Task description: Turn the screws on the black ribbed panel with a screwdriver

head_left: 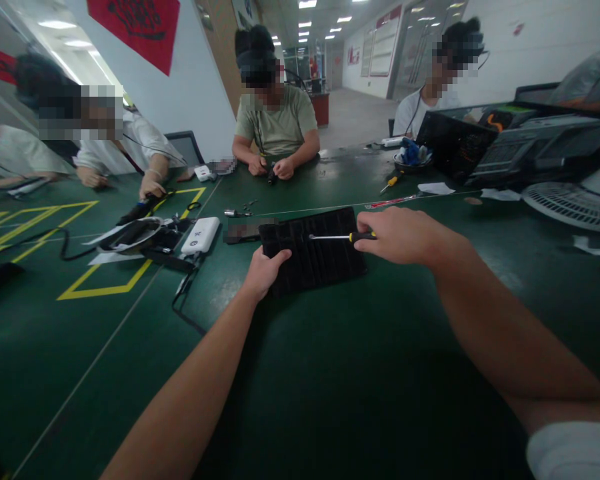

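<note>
A green table (330,373) with yellow tape lines fills a long, bright room, and three other people sit along its far side. At left a white box (200,235) lies among black cables. The left hand (265,267) grips the near left corner of a black panel (325,267) that lies flat mid-table. The right hand (400,235) is closed around the handle of a screwdriver (337,237), whose shaft lies across the panel, tip pointing left. A white fan (575,203) lies far right.
</note>
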Tool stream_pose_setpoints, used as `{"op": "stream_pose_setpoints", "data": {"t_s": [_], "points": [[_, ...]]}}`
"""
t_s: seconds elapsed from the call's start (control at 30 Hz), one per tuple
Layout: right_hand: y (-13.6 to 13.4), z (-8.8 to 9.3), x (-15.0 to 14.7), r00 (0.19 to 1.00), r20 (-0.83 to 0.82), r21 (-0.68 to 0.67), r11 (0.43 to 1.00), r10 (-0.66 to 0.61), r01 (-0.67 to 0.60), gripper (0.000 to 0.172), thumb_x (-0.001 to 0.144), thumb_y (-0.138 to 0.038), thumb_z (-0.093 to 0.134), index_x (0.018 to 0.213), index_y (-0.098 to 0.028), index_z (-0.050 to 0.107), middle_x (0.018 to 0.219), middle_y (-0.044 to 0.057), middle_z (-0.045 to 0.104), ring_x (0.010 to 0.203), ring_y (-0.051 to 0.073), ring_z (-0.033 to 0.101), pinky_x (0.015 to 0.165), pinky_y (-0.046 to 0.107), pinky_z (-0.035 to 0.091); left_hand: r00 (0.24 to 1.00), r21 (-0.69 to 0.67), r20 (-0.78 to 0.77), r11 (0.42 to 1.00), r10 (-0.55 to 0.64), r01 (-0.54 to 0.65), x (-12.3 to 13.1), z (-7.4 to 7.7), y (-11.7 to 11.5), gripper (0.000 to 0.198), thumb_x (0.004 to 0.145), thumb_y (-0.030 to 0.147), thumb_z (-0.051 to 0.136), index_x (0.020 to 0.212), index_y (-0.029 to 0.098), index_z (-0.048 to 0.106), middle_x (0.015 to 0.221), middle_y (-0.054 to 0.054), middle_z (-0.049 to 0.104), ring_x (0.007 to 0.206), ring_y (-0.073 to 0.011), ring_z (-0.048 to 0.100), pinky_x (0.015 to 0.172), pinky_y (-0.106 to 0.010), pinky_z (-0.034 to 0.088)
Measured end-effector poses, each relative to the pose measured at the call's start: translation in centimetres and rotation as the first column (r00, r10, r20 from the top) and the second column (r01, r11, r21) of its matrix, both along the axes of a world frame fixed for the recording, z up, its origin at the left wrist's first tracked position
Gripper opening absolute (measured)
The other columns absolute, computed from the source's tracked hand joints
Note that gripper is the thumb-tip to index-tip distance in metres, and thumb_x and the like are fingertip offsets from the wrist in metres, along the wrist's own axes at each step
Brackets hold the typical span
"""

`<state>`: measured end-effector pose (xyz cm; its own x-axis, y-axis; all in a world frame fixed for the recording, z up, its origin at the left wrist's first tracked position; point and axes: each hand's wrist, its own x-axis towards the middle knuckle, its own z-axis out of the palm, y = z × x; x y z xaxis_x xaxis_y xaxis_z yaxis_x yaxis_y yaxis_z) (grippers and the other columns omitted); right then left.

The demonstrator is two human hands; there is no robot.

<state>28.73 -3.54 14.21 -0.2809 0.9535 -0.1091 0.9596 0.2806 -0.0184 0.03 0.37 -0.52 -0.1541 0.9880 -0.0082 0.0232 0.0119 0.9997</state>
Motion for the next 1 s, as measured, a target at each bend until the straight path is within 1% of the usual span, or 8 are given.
{"op": "stream_pose_setpoints", "data": {"t_s": [0.13, 0.3, 0.57, 0.77, 0.83, 0.93, 1.0], "points": [[-0.01, 0.10, -0.01, 1.000, 0.013, -0.011, 1.000, 0.000, 0.000, 0.038, 0.103, -0.047, 0.053, 0.124, -0.022, 0.073, 0.121, 0.017, 0.078, 0.108, 0.039, 0.073, 0.083, 0.046, 0.051, 1.000, 0.003, 0.002, 1.000, -0.002, 0.002, -0.03, -0.01, 0.01, 0.045, 0.063, 0.036, 0.091, 0.101, 0.018, 0.076, 0.102, -0.008, 0.083, 0.101, -0.0323, 0.079, 0.101, -0.052, 0.064], [0.12, 0.18, 0.05, 1.000, 0.019, -0.029, 1.000, 0.002, -0.001, 0.043, 0.105, -0.050, 0.047, 0.123, -0.022, 0.075, 0.121, 0.017, 0.079, 0.109, 0.039, 0.073, 0.083, 0.047, 0.051, 1.000, -0.003, -0.006, 1.000, -0.001, 0.001, -0.08, -0.01, -0.01, 0.044, 0.062, 0.036, 0.091, 0.100, 0.018, 0.076, 0.101, -0.009, 0.083, 0.099, -0.0323, 0.079, 0.099, -0.052, 0.064], [0.03, 0.46, -0.45, 0.999, 0.033, -0.108, 0.994, -0.007, 0.010, 0.053, 0.109, -0.051, 0.035, 0.116, -0.020, 0.078, 0.127, 0.020, 0.077, 0.118, 0.043, 0.072, 0.091, 0.053, 0.052, 1.000, -0.003, 0.006, 1.000, -0.004, 0.004, -0.07, -0.09, -0.01, 0.047, 0.062, 0.038, 0.092, 0.101, 0.018, 0.076, 0.102, -0.008, 0.083, 0.098, -0.0313, 0.078, 0.099, -0.052, 0.063], [0.14, 0.22, -0.42, 1.000, 0.026, -0.123, 0.992, -0.005, 0.008, 0.058, 0.109, -0.051, 0.030, 0.115, -0.018, 0.078, 0.125, 0.022, 0.077, 0.113, 0.042, 0.073, 0.089, 0.052, 0.052, 1.000, 0.001, 0.016, 1.000, 0.000, 0.000, 0.04, -0.10, 0.03, 0.047, 0.061, 0.037, 0.092, 0.101, 0.018, 0.076, 0.101, -0.007, 0.082, 0.097, -0.0304, 0.078, 0.100, -0.051, 0.063], [0.19, 0.06, -0.28, 1.000, 0.022, -0.114, 0.993, -0.005, 0.008, 0.057, 0.109, -0.053, 0.032, 0.118, -0.019, 0.077, 0.123, 0.021, 0.077, 0.112, 0.042, 0.073, 0.087, 0.050, 0.052, 1.000, -0.004, 0.022, 1.000, -0.006, 0.006, 0.08, -0.12, 0.04, 0.047, 0.061, 0.037, 0.091, 0.101, 0.018, 0.075, 0.102, -0.008, 0.082, 0.097, -0.0306, 0.078, 0.101, -0.052, 0.062], [0.38, -0.22, 0.05, 1.000, 0.007, -0.095, 0.995, 0.002, -0.002, 0.051, 0.105, -0.057, 0.045, 0.128, -0.022, 0.073, 0.122, 0.019, 0.078, 0.109, 0.040, 0.073, 0.083, 0.048, 0.050, 1.000, -0.003, 0.018, 1.000, 0.000, 0.000, 0.11, -0.14, 0.02, 0.046, 0.062, 0.036, 0.091, 0.101, 0.018, 0.075, 0.101, -0.008, 0.081, 0.099, -0.0313, 0.078, 0.102, -0.053, 0.062], [0.53, -0.38, 0.28, 1.000, 0.015, -0.086, 0.996, 0.010, -0.009, 0.048, 0.101, -0.055, 0.053, 0.131, -0.022, 0.071, 0.121, 0.018, 0.077, 0.106, 0.039, 0.072, 0.080, 0.045, 0.049, 1.000, 0.000, 0.016, 1.000, 0.001, -0.001, 0.12, -0.13, -0.01, 0.045, 0.062, 0.035, 0.091, 0.101, 0.018, 0.075, 0.102, -0.009, 0.081, 0.100, -0.0319, 0.078, 0.103, -0.054, 0.062]]}}
